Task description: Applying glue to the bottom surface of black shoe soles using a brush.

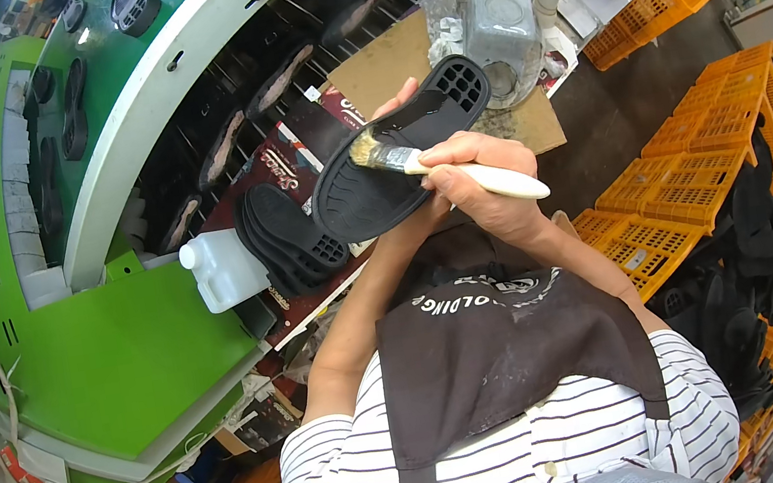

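My left hand (397, 97) is closed round a black shoe sole (348, 197) from beneath, its fingertips showing past the far edge. The sole lies tilted, hollow inner side up, with an open grid at its heel end toward the upper right. In my right hand (487, 176) is a flat paintbrush (509, 181) with a white handle. Its pale bristles touch the inner face of the sole near the middle, where part of the surface looks shiny. Left of the sole, several more black soles (282, 242) stand stacked together beside a whitish plastic jug (223, 269).
A cloudy plastic container (499, 25) stands on cardboard (385, 67) beyond my hands. Behind, a rack carries several dark shoes (280, 79). On the left, a green machine (144, 358) has a belt with loose soles (74, 108). Orange crates (685, 167) are stacked at my right.
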`<state>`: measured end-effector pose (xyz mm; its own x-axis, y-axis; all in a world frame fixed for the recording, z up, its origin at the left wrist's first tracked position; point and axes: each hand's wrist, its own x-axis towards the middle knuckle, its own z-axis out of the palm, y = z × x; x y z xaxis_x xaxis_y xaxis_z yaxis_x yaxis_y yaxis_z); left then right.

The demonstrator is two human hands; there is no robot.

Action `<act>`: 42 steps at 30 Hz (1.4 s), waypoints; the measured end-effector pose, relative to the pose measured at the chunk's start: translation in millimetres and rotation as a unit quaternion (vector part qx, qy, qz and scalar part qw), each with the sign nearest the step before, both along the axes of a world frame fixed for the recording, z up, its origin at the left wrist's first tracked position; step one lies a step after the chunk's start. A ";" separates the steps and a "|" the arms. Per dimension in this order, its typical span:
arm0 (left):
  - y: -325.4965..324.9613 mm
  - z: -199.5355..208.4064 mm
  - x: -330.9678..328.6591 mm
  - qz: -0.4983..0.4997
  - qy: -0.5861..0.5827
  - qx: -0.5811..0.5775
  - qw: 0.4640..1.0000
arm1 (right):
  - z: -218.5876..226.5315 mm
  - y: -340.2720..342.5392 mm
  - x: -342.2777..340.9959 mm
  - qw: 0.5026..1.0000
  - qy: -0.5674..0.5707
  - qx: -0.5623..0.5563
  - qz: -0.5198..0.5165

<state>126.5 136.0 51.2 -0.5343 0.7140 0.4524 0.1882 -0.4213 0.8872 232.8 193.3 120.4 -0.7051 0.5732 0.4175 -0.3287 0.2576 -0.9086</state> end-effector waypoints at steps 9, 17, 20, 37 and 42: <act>-7.4 30.6 0.2 -0.150 0.107 -0.068 0.980 | 11.2 -0.3 -6.8 0.998 0.036 0.048 0.022; -32.5 29.5 -10.6 -0.264 0.007 -0.244 0.933 | 21.0 34.4 -13.5 0.993 0.021 0.115 0.009; -38.8 38.4 -18.9 -0.312 -0.078 -0.244 0.915 | 22.2 48.0 -15.1 0.992 0.001 0.129 0.003; -51.3 30.9 -28.6 -0.290 -0.414 -0.121 0.854 | 11.3 75.3 -19.1 0.988 -0.074 0.131 0.041; -53.9 25.8 -29.6 -0.301 -0.495 -0.083 0.811 | 12.7 65.9 -17.2 0.987 -0.072 0.133 0.057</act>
<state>97.0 82.0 77.0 -0.1085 0.9875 -0.1141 -0.8466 -0.0316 0.5312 215.6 259.2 133.1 -0.8215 0.3710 0.4329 -0.2411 0.4620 -0.8535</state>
